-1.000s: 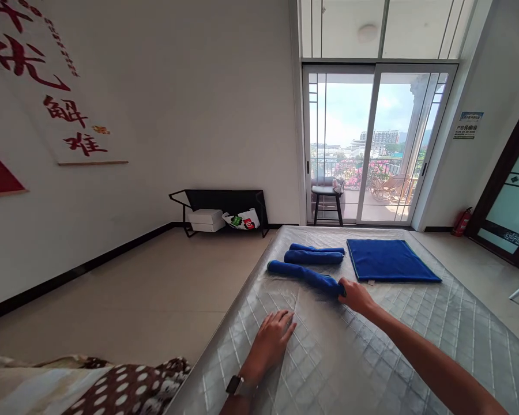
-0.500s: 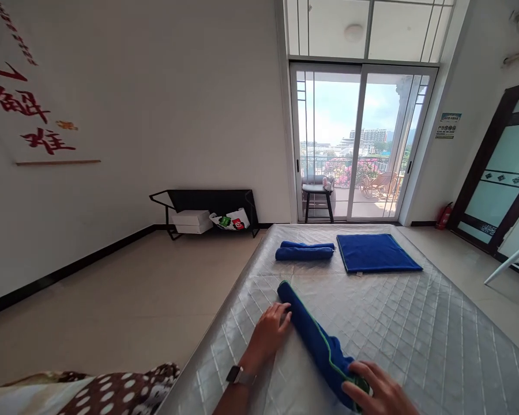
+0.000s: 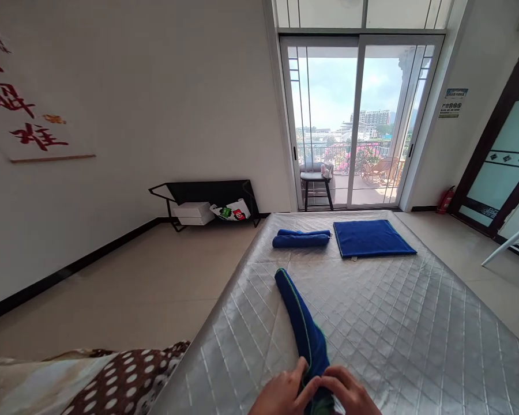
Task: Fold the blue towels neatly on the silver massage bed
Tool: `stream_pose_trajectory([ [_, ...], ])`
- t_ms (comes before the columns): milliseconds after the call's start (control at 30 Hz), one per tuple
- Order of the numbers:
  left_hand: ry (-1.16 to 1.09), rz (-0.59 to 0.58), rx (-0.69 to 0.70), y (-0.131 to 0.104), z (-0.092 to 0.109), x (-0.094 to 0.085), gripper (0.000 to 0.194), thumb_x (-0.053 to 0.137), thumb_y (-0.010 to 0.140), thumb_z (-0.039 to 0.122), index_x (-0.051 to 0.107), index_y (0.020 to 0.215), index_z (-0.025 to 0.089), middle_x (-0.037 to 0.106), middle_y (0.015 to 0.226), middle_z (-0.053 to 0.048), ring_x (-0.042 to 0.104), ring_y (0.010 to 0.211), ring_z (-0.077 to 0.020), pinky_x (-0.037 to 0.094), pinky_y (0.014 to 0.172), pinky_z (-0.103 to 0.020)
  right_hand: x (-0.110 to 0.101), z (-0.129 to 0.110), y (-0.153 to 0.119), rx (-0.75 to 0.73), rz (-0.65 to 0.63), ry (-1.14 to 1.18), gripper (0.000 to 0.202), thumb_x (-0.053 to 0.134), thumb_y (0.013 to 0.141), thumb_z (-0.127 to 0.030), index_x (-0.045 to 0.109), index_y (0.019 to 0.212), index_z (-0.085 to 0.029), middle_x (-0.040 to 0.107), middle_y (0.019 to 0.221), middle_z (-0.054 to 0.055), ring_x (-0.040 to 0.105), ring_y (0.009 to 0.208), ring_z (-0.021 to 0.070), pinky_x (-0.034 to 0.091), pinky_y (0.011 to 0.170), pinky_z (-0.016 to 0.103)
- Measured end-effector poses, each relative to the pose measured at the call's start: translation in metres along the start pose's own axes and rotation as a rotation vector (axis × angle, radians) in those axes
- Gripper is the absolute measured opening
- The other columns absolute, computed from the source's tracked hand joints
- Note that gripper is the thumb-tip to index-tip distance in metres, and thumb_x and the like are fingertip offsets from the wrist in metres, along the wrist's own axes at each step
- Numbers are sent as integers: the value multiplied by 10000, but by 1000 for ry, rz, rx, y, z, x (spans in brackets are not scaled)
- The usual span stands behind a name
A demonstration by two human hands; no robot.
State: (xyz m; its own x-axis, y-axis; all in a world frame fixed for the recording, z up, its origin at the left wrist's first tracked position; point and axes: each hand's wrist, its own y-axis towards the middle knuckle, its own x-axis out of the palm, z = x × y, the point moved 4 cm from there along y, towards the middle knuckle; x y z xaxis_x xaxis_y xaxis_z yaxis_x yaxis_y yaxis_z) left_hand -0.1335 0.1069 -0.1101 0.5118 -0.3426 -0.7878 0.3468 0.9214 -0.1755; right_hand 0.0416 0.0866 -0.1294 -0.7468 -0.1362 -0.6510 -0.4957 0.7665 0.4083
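Note:
A blue cloth roll with green edging (image 3: pixel 301 317), likely a towel, lies lengthwise on the silver quilted mattress (image 3: pixel 384 311), its far end leaning left. My left hand (image 3: pixel 281 392) pinches the roll's near end from the left, thumb on top by the green edge. From the right, my right hand (image 3: pixel 348 392) grips the same end, its fingertips close to those of my left. The very tip of the near end is partly hidden under my hands. Farther back lie two blue rolls (image 3: pixel 301 239) side by side and a flat folded blue cloth (image 3: pixel 373 238).
A brown polka-dot blanket (image 3: pixel 125 374) lies at the lower left. By the wall is a black metal-framed rack (image 3: pixel 207 189) with white boxes (image 3: pixel 194 213). Sliding glass doors (image 3: pixel 358 127) stand behind the mattress; a fire extinguisher (image 3: pixel 445 200) is at the right.
My left hand has come back from the roll's far half to its near end, beside my right hand. The roll now bends more, and the view has tilted down slightly.

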Motion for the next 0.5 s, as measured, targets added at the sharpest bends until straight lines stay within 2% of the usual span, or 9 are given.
stream_pose_trajectory([
  [100, -199, 9, -33, -10, -18, 20, 417, 471, 885, 568, 574, 1141, 254, 673, 797, -21, 658, 710, -196, 467, 650, -270, -3, -5, 0, 71, -30, 37, 570, 552, 683, -29, 607, 1188, -287, 663, 1146, 47, 681, 995, 198, 575, 833, 271],
  [200, -457, 136, -85, -19, -26, 22, 464, 489, 863, 607, 549, 1132, 233, 543, 639, 41, 557, 598, -161, 438, 592, -260, -11, -15, 3, 120, -36, 12, 540, 547, 673, -19, 606, 1133, -295, 668, 1094, 20, 679, 913, 180, 563, 791, 266],
  [267, -629, 254, -122, -27, -24, 16, 516, 510, 851, 652, 545, 1158, 237, 540, 655, 42, 549, 605, -156, 451, 601, -266, -18, -21, 4, 144, -9, -14, 499, 561, 696, -26, 598, 1110, -303, 671, 1033, -2, 673, 873, 170, 553, 784, 268],
  [400, -929, 469, -194, -46, -16, -5, 573, 567, 820, 696, 555, 1202, 268, 642, 790, 10, 613, 684, -165, 529, 683, -297, -30, -28, 7, 127, 65, -9, 301, 579, 799, -72, 606, 1006, -289, 665, 902, -23, 669, 811, 152, 541, 743, 247],
  [500, -950, 635, -239, -58, -15, -26, 529, 673, 747, 682, 661, 1047, 246, 694, 865, -7, 658, 784, -183, 562, 732, -291, -35, -33, 12, 121, 91, 12, 178, 540, 888, -115, 613, 895, -276, 670, 866, -18, 671, 822, 144, 534, 760, 241],
])
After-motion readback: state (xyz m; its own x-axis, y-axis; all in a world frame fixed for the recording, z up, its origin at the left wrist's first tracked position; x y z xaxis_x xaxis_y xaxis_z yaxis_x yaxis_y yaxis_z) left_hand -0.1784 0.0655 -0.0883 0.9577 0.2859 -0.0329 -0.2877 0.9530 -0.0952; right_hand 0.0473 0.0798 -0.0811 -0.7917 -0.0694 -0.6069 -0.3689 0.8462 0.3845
